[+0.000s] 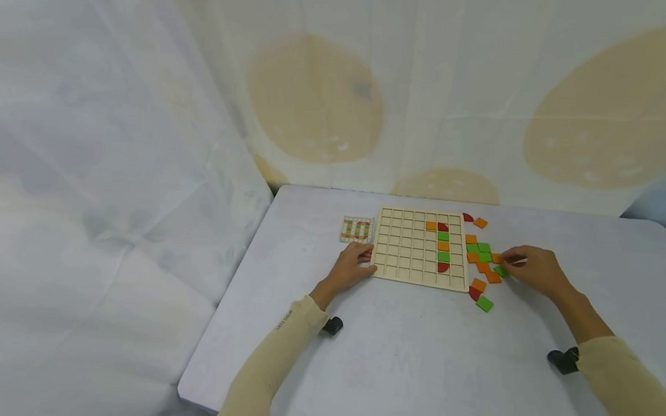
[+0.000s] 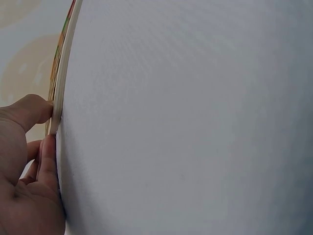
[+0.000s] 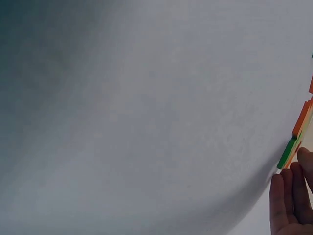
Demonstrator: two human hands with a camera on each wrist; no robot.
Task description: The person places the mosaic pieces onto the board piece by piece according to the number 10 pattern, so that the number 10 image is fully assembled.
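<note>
- The right hand (image 1: 535,269) lies on the tabletop (image 1: 404,352) with its grip narrow — fingertips touching the loose tiles (image 1: 483,258), at an orange and a green one; whether it pinches one I cannot tell.
- Those orange, green and red tiles are scattered just beside the right edge of the grid board (image 1: 417,246).
- The left hand (image 1: 353,265) rests relaxed against the board's left edge, thumb on its rim.
- The board's cells hold a short column — orange, red, green, orange, green, red.
- A pattern card (image 1: 357,229) lies beside the board's far left corner.
</note>
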